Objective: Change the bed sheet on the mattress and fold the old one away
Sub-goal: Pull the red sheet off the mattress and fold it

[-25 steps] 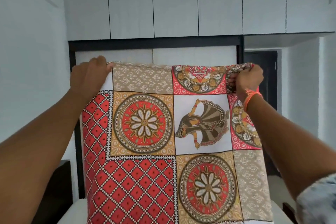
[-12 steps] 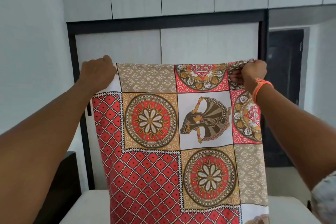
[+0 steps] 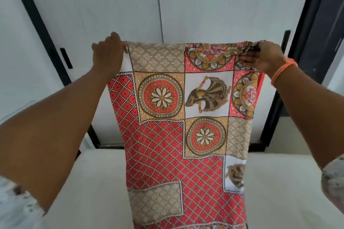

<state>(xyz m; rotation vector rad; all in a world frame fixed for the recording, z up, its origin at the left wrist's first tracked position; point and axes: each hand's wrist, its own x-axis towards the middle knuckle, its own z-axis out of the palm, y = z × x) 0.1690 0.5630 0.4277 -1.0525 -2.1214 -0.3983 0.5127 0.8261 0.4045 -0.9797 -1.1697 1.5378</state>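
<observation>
While the patterned bed sheet hangs down over the bare mattress, the left hand grips its top corner with curled fingers. The right hand bunches the other top corner. The cloth stretches between both hands.

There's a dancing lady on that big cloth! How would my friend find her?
Look at the patterned sheet that the left hand and right hand hold up by its top edge over the bare mattress. Go one row down from the top edge, toward the right hand. The dancer sits alone in a white square, while the squares around it hold round flower patterns, not a figure.
</observation>
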